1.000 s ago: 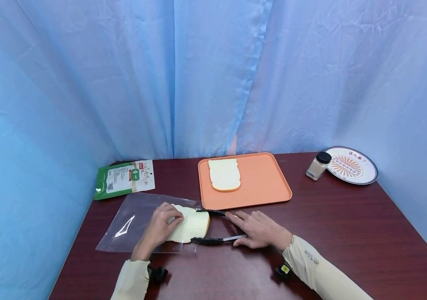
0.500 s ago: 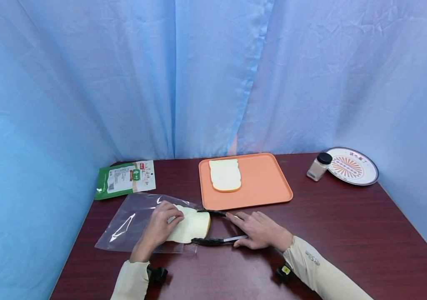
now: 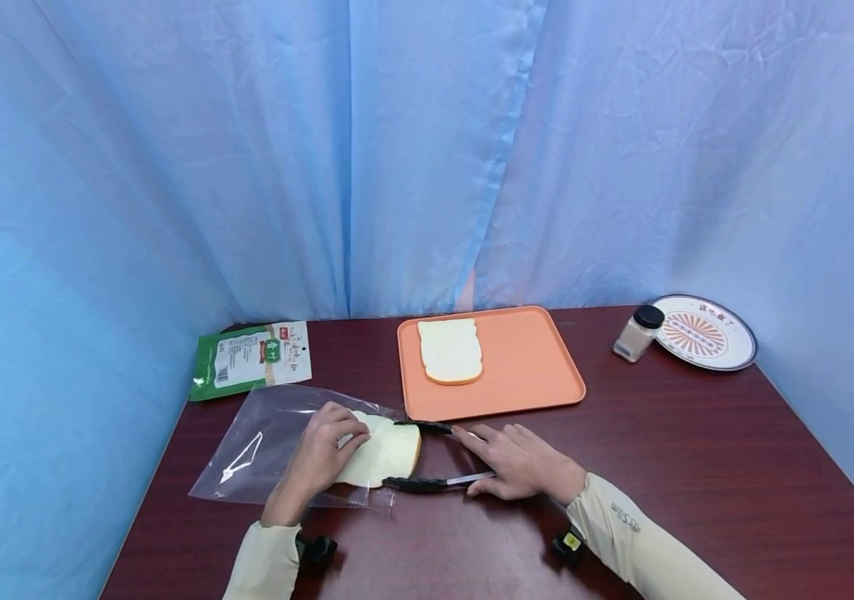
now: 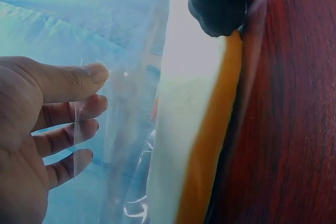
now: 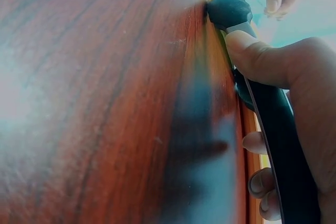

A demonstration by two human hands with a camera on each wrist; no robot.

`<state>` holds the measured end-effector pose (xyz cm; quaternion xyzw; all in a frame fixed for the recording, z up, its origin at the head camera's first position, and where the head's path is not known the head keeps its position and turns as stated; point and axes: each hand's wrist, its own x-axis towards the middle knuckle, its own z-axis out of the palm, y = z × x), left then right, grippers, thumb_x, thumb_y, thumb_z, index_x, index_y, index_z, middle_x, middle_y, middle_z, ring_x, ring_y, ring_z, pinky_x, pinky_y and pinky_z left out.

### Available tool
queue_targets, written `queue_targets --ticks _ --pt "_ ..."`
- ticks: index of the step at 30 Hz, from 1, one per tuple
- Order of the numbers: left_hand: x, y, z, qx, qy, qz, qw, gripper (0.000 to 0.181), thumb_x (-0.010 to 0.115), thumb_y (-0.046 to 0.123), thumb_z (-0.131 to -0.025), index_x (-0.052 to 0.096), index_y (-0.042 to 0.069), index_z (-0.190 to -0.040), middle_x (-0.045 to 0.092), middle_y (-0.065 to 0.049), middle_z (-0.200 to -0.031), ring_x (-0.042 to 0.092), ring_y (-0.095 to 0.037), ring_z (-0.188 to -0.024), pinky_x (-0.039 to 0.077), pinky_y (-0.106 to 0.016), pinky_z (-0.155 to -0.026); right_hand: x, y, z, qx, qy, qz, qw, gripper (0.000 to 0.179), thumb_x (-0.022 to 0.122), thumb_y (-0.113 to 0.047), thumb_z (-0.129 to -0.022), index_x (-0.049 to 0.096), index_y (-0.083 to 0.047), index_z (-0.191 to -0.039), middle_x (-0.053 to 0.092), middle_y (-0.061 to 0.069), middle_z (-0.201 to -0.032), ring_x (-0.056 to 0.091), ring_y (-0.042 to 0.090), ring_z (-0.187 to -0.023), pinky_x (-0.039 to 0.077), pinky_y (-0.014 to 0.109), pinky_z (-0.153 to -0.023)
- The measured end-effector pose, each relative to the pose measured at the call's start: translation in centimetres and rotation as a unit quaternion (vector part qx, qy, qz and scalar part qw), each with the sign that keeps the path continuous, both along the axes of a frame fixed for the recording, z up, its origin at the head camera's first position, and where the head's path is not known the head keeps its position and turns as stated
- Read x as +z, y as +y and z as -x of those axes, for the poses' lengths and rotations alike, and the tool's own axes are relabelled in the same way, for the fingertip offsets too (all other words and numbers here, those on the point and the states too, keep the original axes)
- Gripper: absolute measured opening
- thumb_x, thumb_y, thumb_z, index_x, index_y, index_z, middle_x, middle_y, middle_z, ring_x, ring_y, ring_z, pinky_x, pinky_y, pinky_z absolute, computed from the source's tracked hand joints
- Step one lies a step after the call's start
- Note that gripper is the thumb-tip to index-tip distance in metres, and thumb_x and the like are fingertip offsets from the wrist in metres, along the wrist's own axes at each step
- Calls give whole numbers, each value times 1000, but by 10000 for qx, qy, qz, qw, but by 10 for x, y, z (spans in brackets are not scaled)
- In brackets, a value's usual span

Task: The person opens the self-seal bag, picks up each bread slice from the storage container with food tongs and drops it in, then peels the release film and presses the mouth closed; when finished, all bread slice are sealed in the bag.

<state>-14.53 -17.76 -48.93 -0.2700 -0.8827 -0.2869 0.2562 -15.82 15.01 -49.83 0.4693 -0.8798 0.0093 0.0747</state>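
Note:
At the front left of the table lies a clear plastic bag (image 3: 265, 433), a slice of bread (image 3: 392, 454) partly inside its right-hand opening. My left hand (image 3: 319, 448) pinches the bag's upper film between thumb and fingers, above the bread; the film shows between them in the left wrist view. In my right hand (image 3: 520, 460) are tongs (image 3: 417, 483) with black tips and metal arms. The tips stand spread, one along each side of the slice. In the right wrist view, my thumb lies on one tong arm (image 5: 278, 140). My right palm hides the tongs' rear end.
Behind the bag, an orange tray (image 3: 527, 358) bears another bread slice (image 3: 451, 350). A green and white packet (image 3: 250, 358) lies at back left. At back right are a black-lidded jar (image 3: 636, 335) and a patterned plate (image 3: 730, 350). Blue curtains (image 3: 427, 158) surround the table.

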Motion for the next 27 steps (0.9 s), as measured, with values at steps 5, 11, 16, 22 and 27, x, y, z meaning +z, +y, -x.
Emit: queue_targets --ticks 5,11,16,22,27 --pt "-2 1 1 16 -55 -42 10000 14 86 1 -69 77 9 -76 66 1 -73 55 -15 -76 45 -32 -69 -3 3 -1 39 39 106 9999 82 58 -66 -90 47 -8 -147 68 9 -118 49 16 -52 45 31 -53" --pt "-3 2 1 59 -9 -21 10000 14 86 2 -69 77 9 -75 67 1 -73 56 -15 -77 47 -32 -71 -5 3 1 134 219 312 9992 82 61 -65 -89 48 -9 -147 68 8 -120 39 11 -47 38 27 -48" --pt "-3 3 -1 118 -39 41 9999 13 86 3 -71 77 11 -77 67 2 -74 56 -14 -78 47 -29 -70 -5 1 1 176 140 344 9992 81 62 -64 -89 48 -8 -146 68 8 -120 38 9 -47 36 25 -47" --pt "-2 3 -1 24 27 42 10000 11 85 4 -72 77 10 -78 67 1 -75 58 -15 -79 47 -34 -73 -6 -1 0 209 157 354 9990 82 63 -64 -89 47 -9 -147 69 7 -116 45 11 -50 42 28 -50" --pt "-4 4 -1 91 19 13 10000 14 86 1 -69 77 9 -77 67 0 -75 59 -16 -79 49 -35 -74 -8 0 1 284 189 409 9986 83 63 -64 -88 46 -9 -148 68 6 -115 44 11 -50 41 28 -50"
